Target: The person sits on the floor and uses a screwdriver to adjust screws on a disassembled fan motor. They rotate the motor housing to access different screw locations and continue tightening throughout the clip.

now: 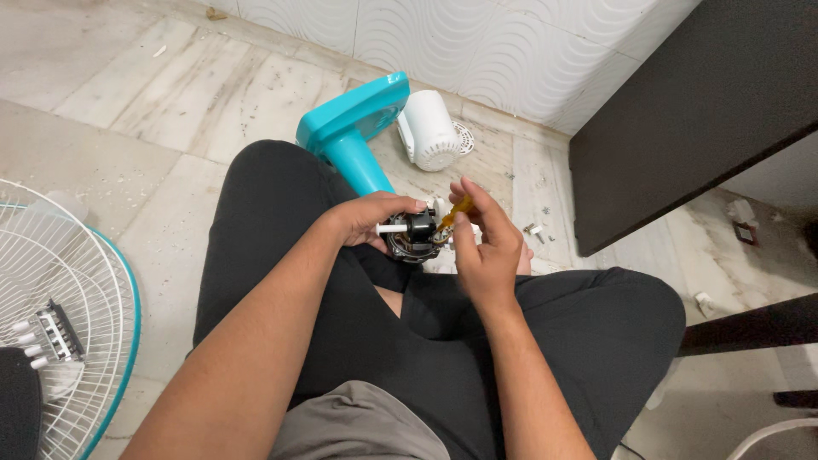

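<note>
My left hand (368,219) grips the black round fan motor with white shaft (411,233) over my lap; my right hand (482,241) pinches a yellow-handled screwdriver (455,212) against it. Turquoise plastic fan stand (351,135) lies behind.

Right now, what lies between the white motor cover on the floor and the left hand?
In the head view, the teal fan stand lies between the white motor cover and the left hand, which grips the fan motor.
</note>
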